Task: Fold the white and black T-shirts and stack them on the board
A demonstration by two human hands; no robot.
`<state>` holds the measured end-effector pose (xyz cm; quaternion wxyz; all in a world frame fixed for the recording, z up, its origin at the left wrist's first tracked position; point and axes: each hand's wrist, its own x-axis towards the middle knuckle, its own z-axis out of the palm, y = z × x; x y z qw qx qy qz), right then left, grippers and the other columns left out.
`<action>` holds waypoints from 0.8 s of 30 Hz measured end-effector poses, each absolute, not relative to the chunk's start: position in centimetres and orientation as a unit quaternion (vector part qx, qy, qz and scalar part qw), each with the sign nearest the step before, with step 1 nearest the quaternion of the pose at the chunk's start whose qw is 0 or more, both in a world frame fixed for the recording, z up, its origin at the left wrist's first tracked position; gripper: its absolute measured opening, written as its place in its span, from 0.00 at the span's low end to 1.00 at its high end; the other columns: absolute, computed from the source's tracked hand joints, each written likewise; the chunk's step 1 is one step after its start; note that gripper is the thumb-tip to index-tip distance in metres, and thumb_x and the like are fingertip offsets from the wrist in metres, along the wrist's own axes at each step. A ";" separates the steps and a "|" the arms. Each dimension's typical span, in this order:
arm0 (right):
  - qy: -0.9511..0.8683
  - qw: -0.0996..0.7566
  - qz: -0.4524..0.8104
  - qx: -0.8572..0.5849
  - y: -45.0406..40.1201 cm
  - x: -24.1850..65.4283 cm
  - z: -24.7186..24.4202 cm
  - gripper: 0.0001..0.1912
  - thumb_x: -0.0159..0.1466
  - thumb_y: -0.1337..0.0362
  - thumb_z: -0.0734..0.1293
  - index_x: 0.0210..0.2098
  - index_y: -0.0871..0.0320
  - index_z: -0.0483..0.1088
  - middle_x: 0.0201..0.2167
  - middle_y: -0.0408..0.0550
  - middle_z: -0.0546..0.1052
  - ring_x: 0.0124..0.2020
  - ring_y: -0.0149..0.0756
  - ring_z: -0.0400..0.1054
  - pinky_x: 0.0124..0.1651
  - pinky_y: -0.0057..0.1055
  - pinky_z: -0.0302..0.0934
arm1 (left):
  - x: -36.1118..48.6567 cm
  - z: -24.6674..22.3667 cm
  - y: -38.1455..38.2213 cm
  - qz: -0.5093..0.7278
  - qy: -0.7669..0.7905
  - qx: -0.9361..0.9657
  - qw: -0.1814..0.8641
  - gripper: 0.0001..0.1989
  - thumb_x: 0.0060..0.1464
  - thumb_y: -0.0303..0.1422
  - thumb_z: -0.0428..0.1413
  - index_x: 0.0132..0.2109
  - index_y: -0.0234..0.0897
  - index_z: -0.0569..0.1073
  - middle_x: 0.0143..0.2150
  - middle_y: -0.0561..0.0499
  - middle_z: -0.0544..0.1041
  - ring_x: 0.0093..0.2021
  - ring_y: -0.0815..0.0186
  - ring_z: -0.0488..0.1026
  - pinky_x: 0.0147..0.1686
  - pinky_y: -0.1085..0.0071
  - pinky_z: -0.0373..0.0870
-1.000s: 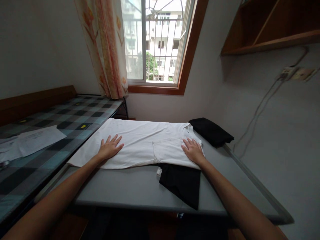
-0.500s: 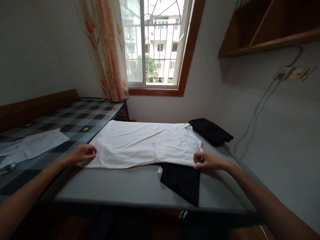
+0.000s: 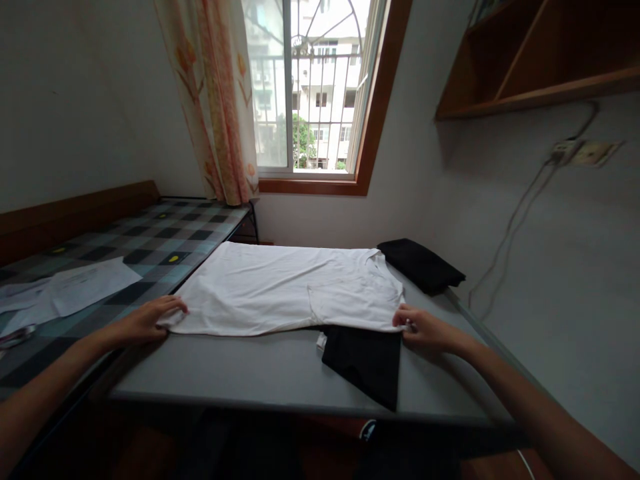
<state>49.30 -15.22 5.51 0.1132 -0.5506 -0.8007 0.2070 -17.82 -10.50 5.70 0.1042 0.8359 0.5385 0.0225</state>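
Observation:
A white T-shirt lies spread sideways across the grey tabletop, its neckline toward the right and its hem toward the left. My left hand is closed on the near corner of the hem, where the cloth bunches slightly between thumb and fingers. At the opposite end, my right hand pinches the near corner by the collar and shoulder. One sleeve is folded over onto the shirt's body. Black cloth with a small white tag sticks out from beneath the shirt toward the front edge.
Folded black clothing rests at the table's back right corner, by the wall. Left of the table is a bed with a checked cover, with papers on it. A wooden shelf and a wall socket with cables are at right.
My left hand has moved slightly left and down and closed on the hem corner. My right hand has shifted a little right and now pinches the shoulder corner.

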 end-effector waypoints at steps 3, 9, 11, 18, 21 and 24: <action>-0.795 0.156 0.183 -0.557 -15.3 49.6 5.3 0.09 0.57 0.62 0.60 0.31 0.54 0.72 0.34 0.48 0.77 0.37 0.40 0.69 0.44 0.34 0.63 | -18.6 6.2 -10.5 0.092 0.563 0.811 0.132 0.19 0.48 0.46 0.52 0.41 0.41 0.76 0.49 0.49 0.78 0.55 0.54 0.70 0.56 0.62 0.64; -0.765 0.197 0.161 -0.592 -15.4 49.7 4.7 0.18 0.62 0.57 0.56 0.41 0.57 0.73 0.36 0.50 0.79 0.32 0.41 0.72 0.37 0.33 0.63 | -19.4 5.5 -10.3 0.178 0.605 0.762 0.148 0.27 0.53 0.56 0.46 0.43 0.41 0.74 0.56 0.47 0.75 0.59 0.53 0.68 0.57 0.60 0.64; -0.765 0.175 0.159 -0.599 -15.6 49.5 4.5 0.18 0.62 0.58 0.55 0.41 0.57 0.73 0.30 0.48 0.79 0.28 0.39 0.71 0.35 0.32 0.61 | -19.1 4.8 -10.3 0.151 0.589 0.779 0.152 0.23 0.54 0.50 0.46 0.43 0.39 0.74 0.59 0.46 0.72 0.62 0.53 0.64 0.59 0.60 0.62; -0.771 0.165 0.128 -0.602 -16.0 49.4 4.2 0.17 0.64 0.59 0.55 0.40 0.56 0.72 0.35 0.51 0.79 0.34 0.42 0.73 0.38 0.32 0.61 | -17.8 2.9 -11.0 0.071 0.559 0.824 0.057 0.35 0.43 0.31 0.47 0.62 0.39 0.68 0.66 0.51 0.63 0.67 0.58 0.56 0.63 0.63 0.57; -0.775 0.157 0.136 -0.597 -15.9 49.9 4.2 0.16 0.62 0.59 0.56 0.39 0.55 0.72 0.37 0.52 0.80 0.35 0.43 0.73 0.38 0.32 0.61 | -17.9 3.1 -11.1 0.053 0.550 0.831 0.061 0.34 0.44 0.29 0.46 0.61 0.41 0.69 0.64 0.54 0.65 0.67 0.58 0.55 0.65 0.60 0.53; -0.778 0.146 0.141 -0.594 -16.0 50.2 4.5 0.15 0.61 0.60 0.57 0.38 0.55 0.73 0.37 0.51 0.80 0.35 0.43 0.74 0.38 0.32 0.62 | -17.8 3.8 -11.3 0.043 0.553 0.828 0.081 0.32 0.44 0.29 0.47 0.59 0.44 0.72 0.62 0.54 0.68 0.66 0.56 0.58 0.64 0.57 0.54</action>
